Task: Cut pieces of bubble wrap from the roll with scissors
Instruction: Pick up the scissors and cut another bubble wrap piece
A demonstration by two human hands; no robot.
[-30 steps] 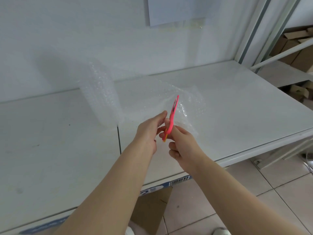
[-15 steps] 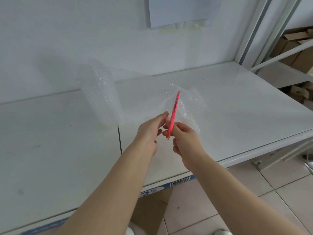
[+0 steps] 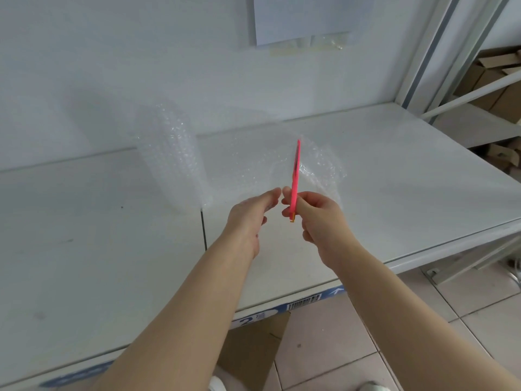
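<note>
— So, how many of each?
— One roll of bubble wrap (image 3: 169,156), one pair of scissors (image 3: 295,176), two hands.
— Where is the wrap?
— The roll stands on the white surface (image 3: 84,249) by the wall. Its clear, bubbled sheet (image 3: 248,170) runs rightward from the roll.
— And the hands?
— The right hand (image 3: 318,221), right of the roll, grips the pink scissors, which are seen edge-on with tips up over the sheet. The left hand (image 3: 251,218), between the roll and the scissors, reaches to the sheet's near edge; I cannot tell whether it pinches it.
— Further out?
— Cardboard boxes (image 3: 501,80), far right of the roll.
</note>
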